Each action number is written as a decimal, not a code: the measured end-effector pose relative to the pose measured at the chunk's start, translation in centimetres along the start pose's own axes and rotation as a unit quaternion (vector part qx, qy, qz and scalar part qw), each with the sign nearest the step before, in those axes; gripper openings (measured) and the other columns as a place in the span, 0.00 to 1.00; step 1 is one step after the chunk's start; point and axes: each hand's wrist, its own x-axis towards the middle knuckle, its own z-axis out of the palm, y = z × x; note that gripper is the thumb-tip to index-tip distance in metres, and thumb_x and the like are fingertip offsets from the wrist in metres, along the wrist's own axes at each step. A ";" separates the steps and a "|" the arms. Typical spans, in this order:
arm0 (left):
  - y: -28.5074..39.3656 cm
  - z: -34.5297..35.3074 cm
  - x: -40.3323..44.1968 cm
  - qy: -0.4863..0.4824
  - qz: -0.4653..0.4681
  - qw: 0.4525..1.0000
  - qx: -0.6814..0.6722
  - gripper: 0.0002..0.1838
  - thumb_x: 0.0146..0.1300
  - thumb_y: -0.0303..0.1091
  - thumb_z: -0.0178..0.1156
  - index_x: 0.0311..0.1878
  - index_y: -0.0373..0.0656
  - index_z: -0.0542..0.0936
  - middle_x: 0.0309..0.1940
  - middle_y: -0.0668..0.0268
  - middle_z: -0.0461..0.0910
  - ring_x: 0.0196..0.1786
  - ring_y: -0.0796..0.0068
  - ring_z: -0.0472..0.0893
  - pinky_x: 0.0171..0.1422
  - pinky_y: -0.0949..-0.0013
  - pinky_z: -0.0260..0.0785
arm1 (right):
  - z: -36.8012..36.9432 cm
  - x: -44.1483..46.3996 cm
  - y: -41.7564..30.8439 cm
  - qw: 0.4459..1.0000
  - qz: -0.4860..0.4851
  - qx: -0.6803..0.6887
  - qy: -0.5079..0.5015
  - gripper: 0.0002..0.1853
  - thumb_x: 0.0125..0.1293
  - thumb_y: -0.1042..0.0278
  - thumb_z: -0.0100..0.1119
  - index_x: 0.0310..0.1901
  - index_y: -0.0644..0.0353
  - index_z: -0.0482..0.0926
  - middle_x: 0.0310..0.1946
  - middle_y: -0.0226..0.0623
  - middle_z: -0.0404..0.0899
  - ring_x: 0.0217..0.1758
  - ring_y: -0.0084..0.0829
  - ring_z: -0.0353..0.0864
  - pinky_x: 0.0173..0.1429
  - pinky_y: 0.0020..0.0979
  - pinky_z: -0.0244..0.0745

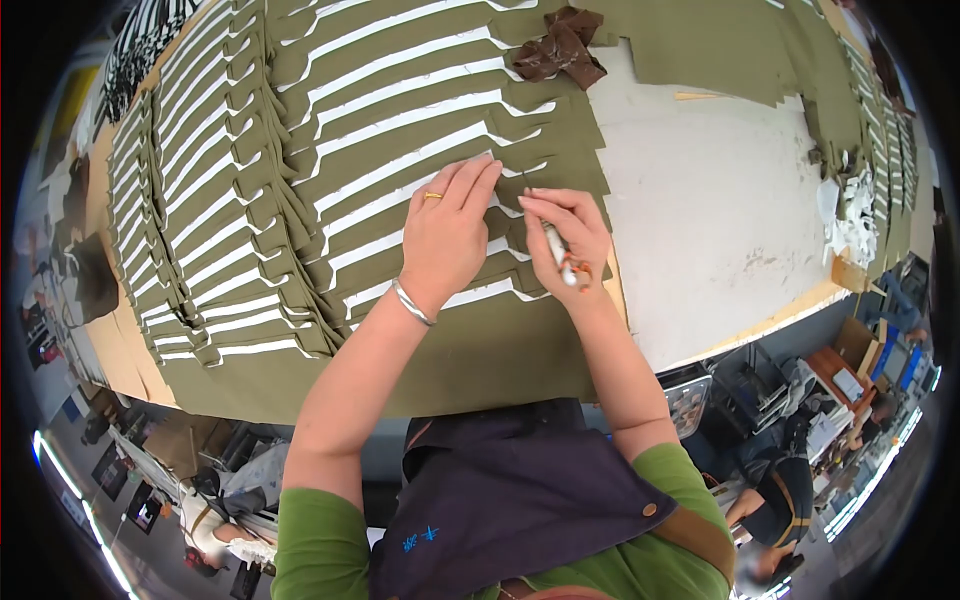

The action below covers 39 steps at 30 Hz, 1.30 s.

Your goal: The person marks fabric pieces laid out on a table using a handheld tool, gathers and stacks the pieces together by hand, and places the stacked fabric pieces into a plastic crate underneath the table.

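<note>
Olive fabric pieces (390,130) with white strips along their edges lie overlapped in rows across the table. My left hand (448,235) rests flat on them, fingers extended and close together, fingertips at the end of one white strip. Just to its right, my right hand (568,235) is closed around a slim tool with a white and orange handle (556,245). A thin dark tip points up from its fingers beside the fabric edge. What kind of tool it is, I cannot tell.
A crumpled brown cloth (562,48) lies at the top centre. Bare pale tabletop (710,220) shows on the right. Beyond it are more striped olive pieces (885,140) and white scraps (855,215). Other people (780,505) are at the lower right and lower left, away from my hands.
</note>
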 end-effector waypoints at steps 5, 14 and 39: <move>-0.3 0.7 -0.1 -0.017 0.005 0.998 0.066 0.29 0.49 0.22 0.58 0.59 0.46 0.77 0.58 0.72 0.75 0.60 0.73 0.73 0.58 0.64 0.65 | 0.6 -0.3 1.8 0.998 0.001 -0.030 -0.047 0.15 0.52 0.86 0.66 0.42 0.60 0.85 0.42 0.39 0.79 0.39 0.32 0.83 0.40 0.26 0.80; -0.1 0.5 0.2 -0.031 0.001 0.997 0.074 0.30 0.47 0.24 0.60 0.60 0.46 0.76 0.58 0.72 0.75 0.59 0.71 0.73 0.58 0.63 0.64 | 0.5 -0.6 1.7 0.997 0.007 0.002 -0.080 0.14 0.50 0.86 0.66 0.38 0.60 0.86 0.40 0.39 0.80 0.41 0.33 0.84 0.41 0.27 0.80; -1.0 0.7 2.5 -0.016 -0.036 0.997 0.059 0.31 0.46 0.24 0.61 0.59 0.47 0.77 0.55 0.72 0.75 0.58 0.70 0.73 0.59 0.63 0.64 | 1.5 2.7 3.2 0.999 -0.004 -0.013 -0.035 0.13 0.50 0.85 0.66 0.38 0.58 0.86 0.40 0.38 0.81 0.38 0.33 0.84 0.39 0.27 0.80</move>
